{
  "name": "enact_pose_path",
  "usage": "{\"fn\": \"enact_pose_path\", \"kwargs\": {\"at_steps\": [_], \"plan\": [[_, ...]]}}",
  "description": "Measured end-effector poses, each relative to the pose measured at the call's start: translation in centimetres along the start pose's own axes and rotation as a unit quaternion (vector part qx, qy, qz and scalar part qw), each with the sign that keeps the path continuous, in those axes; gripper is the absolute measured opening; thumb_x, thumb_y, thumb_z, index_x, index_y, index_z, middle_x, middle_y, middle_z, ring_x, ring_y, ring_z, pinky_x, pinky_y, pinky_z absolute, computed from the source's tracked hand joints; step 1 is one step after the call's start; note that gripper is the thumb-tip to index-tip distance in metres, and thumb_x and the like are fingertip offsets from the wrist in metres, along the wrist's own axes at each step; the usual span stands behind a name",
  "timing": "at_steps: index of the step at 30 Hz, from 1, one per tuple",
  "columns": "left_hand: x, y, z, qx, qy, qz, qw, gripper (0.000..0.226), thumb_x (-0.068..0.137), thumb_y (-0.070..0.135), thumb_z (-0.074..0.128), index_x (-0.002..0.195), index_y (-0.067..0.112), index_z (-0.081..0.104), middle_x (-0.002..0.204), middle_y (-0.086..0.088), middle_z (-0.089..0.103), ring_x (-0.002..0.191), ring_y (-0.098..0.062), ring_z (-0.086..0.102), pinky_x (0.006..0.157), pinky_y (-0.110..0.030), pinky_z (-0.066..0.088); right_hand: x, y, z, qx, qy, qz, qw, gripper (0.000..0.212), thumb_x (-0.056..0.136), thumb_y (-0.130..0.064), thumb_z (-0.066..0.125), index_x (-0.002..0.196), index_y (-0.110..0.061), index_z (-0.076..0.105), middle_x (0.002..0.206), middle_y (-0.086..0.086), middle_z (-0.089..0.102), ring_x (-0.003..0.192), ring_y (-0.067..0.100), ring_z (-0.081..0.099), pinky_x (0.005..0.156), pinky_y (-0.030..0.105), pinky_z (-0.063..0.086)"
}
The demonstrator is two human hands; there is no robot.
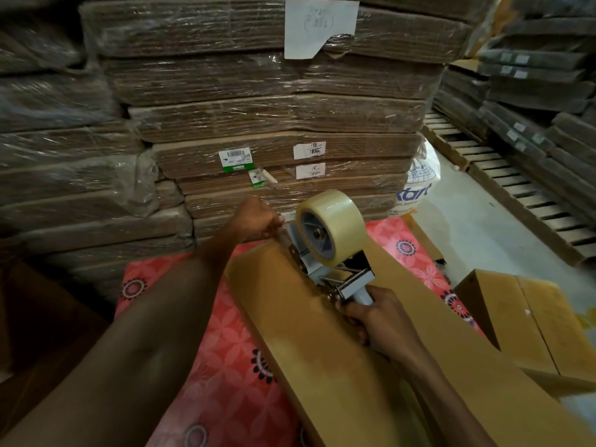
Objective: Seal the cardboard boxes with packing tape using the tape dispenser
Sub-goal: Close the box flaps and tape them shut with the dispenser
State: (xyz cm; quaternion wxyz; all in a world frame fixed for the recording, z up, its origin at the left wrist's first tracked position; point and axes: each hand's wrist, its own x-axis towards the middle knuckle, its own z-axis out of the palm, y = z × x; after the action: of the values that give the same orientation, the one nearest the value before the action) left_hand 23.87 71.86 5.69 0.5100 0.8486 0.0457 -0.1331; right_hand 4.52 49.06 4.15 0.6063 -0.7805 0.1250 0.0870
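The right hand (pixel 379 316) grasps the tape dispenser (pixel 333 253) by its handle over the long cardboard box (pixel 306 343); the left hand (pixel 256 217) pinches the tape (pixel 284 230) at the box's far edge.

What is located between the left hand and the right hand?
In the head view, the tape dispenser with its clear tape roll stands between the left hand and the right hand, on the cardboard box.

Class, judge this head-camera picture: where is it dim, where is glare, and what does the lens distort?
Head view: dim, darkest at the left edge; glare glints off the clear plastic wrap round the stacked flat brown cardboard; the wide-angle lens bows the stack's edges; the clear tape roll on the grey tape dispenser looks sharp, the left hand slightly soft.
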Motion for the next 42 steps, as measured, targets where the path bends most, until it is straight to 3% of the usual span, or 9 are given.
{"fn": "enact_pose_path", "kwargs": {"at_steps": [5,10,16,19,23,30,36,39,42], "plan": [[0.7,-1.8,0.5,0.03,0.031,0.017,0.999,0.013,0.088,0.006,0.069,0.081,-0.003,0.075,0.067,-0.014,0.068,0.041,-0.008,0.052,0.048,-0.024,0.043,0.4,0.2,0.4,-0.02,0.002,0.007,1.0,0.008,0.083,-0.014,0.073,0.078,-0.009,0.071,0.056,0.002,0.058,0.047,0.019,0.047,0.051,0.035,0.037],[0.7,-2.4,1.4,0.124,0.001,0.012,0.992,0.017,0.092,0.011,0.061,0.095,0.007,0.078,0.092,-0.008,0.075,0.082,-0.019,0.068,0.072,-0.029,0.048,0.5,-0.2,0.4,-0.037,0.007,0.019,0.999,0.012,0.083,-0.012,0.072,0.072,-0.01,0.068,0.054,0.001,0.059,0.045,0.022,0.048,0.05,0.035,0.038],[-1.0,-1.3,3.4,0.197,0.15,0.056,0.967,0.015,0.098,0.02,0.058,0.093,0.016,0.071,0.089,-0.002,0.065,0.088,-0.023,0.063,0.081,-0.039,0.053,0.5,-0.7,0.6,-0.07,0.019,0.023,0.997,0.016,0.082,-0.016,0.072,0.068,-0.013,0.065,0.053,0.0,0.06,0.046,0.021,0.051,0.051,0.037,0.04],[-1.5,-2.2,4.7,0.246,0.075,0.108,0.96,0.022,0.098,0.014,0.053,0.104,0.009,0.073,0.1,-0.014,0.071,0.095,-0.032,0.066,0.085,-0.045,0.054,0.6,-0.8,0.8,-0.088,0.031,0.018,0.995,0.016,0.081,-0.022,0.072,0.067,-0.016,0.067,0.057,-0.001,0.063,0.048,0.019,0.052,0.053,0.037,0.042],[-1.5,-3.0,4.3,0.309,-0.003,0.153,0.939,0.027,0.085,0.013,0.052,0.085,-0.006,0.072,0.085,-0.023,0.071,0.08,-0.036,0.07,0.07,-0.039,0.054,0.4,-1.2,0.8,-0.119,0.036,0.009,0.992,0.02,0.081,-0.03,0.071,0.069,-0.015,0.067,0.063,0.005,0.069,0.051,0.021,0.056,0.051,0.036,0.043],[-0.7,-3.5,4.0,0.354,-0.052,0.129,0.925,0.056,0.081,0.035,0.055,0.125,0.001,0.061,0.124,-0.023,0.062,0.117,-0.042,0.058,0.094,-0.045,0.047,-0.9,-0.8,-1.8,-0.197,0.028,0.017,0.98,0.013,0.079,-0.03,0.067,0.068,-0.023,0.066,0.072,0.001,0.071,0.069,0.026,0.067,0.06,0.035,0.048],[-0.8,-2.6,5.2,0.387,0.017,0.108,0.916,0.066,0.104,0.061,0.021,0.14,0.014,0.052,0.142,-0.018,0.054,0.13,-0.036,0.051,0.109,-0.048,0.035,-6.7,2.8,-6.1,-0.176,0.049,0.067,0.981,0.005,0.077,-0.017,0.073,0.08,-0.013,0.073,0.069,0.004,0.073,0.072,0.037,0.066,0.058,0.039,0.048],[-1.4,-2.4,6.8,0.445,0.079,0.082,0.888,0.061,0.101,0.061,0.029,0.148,0.023,0.04,0.148,-0.016,0.046,0.132,-0.041,0.046,0.11,-0.062,0.033,-7.1,3.3,-5.8,-0.171,0.064,0.057,0.982,0.005,0.075,-0.015,0.073,0.071,-0.012,0.07,0.063,0.004,0.069,0.058,0.029,0.059,0.053,0.031,0.038],[-3.8,-1.9,10.1,0.398,0.136,0.047,0.906,0.076,0.1,0.064,0.03,0.158,0.015,0.02,0.164,-0.017,0.02,0.15,-0.04,0.017,0.117,-0.064,0.009,-6.8,3.2,-5.6,-0.186,0.048,0.048,0.98,0.01,0.076,-0.017,0.073,0.068,-0.014,0.068,0.06,0.001,0.068,0.057,0.021,0.059,0.052,0.031,0.039]]}}
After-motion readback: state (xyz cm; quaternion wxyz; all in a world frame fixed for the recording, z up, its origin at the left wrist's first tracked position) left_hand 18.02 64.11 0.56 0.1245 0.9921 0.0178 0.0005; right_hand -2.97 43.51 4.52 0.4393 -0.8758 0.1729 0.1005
